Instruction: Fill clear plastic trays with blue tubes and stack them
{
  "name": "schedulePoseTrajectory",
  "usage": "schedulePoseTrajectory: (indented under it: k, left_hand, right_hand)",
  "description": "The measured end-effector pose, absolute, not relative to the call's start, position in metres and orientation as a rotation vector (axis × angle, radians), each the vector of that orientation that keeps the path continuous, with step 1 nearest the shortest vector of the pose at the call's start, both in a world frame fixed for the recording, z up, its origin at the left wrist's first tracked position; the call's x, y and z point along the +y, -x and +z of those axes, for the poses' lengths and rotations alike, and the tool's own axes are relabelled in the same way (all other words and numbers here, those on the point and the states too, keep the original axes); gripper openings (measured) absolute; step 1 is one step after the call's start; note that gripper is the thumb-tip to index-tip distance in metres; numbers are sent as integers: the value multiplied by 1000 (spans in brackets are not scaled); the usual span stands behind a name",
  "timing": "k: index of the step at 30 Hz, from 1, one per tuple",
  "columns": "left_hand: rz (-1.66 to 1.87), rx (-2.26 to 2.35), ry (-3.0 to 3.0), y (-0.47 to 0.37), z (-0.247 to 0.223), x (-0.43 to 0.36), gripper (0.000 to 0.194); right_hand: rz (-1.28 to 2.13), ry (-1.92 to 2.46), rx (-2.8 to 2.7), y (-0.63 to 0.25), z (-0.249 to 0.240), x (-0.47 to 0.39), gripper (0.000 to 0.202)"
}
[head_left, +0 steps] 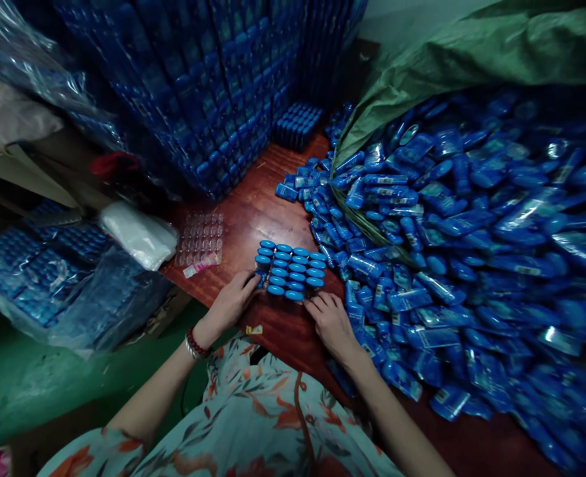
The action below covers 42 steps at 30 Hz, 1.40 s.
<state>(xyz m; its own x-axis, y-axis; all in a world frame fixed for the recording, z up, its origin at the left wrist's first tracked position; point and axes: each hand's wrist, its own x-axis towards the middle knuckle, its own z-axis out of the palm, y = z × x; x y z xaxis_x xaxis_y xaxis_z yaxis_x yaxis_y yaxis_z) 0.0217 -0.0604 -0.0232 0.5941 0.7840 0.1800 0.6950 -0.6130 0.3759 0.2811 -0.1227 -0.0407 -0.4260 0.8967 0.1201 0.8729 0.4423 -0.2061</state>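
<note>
A block of upright blue bottles (293,267) with oval tops stands in rows on the reddish wooden table (253,212), right in front of me. At its left front corner is my left hand (234,298), thumb and forefinger closed on a small blue bottle (260,273) at the block's edge. My right hand (331,321) rests by the right front corner, palm down with fingers stretched out, its fingertips close to the nearest bottles. Whether those fingertips touch them I cannot tell.
A large heap of loose wrapped blue bottles (452,225) spills from a green sack (447,59) on the right. Stacked bottles (193,86) form a wall behind. A clear plastic tray (201,235) and plastic bags (138,235) lie left; a bagged bundle (29,271) sits lower.
</note>
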Motion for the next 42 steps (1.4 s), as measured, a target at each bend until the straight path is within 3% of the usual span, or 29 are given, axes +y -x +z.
schedulePoseTrajectory:
  k: [7,11,16,21,23,27,30,35,38,42]
  left_hand:
    - [158,1141,-2599,-40,12,-35,30]
    - [19,1233,-2643,-48,7,-35,30]
    - [395,1247,-2570,-37,-18,-46,48]
    - [932,1393,-2459,-32,-20,-70,61]
    - [1034,1206,-2504,-44,-15,-84,57]
    - [600,531,-2666,-95,-7,-111,36]
    - [278,316,-2684,-141,-5,-124,20]
    - [223,107,-2743,-183,-10,-137,23]
    - [113,166,-2774,-182,-16,-135,19]
    - [84,424,-2729,-153,-28,-114,34]
  right_hand:
    - [226,1532,-2551,-287,-38,-114,35]
    - [254,1542,-2556,-285,-31,-114,35]
    - [211,1527,-2356,-294,-14,-132,36]
    - [115,1984,-1893,-340,8,-160,27]
    - [141,2132,-1789,-356,15,-168,26]
    - [200,2274,-1788,-359,16,-170,25]
    - [214,2324,-1872,-342,11,-163,23]
    - [348,2305,-1932,-324,6,-145,36]
    - [539,2179,-1937,-330,5,-135,31]
    - [638,2014,-1761,-342,-2,-127,26]
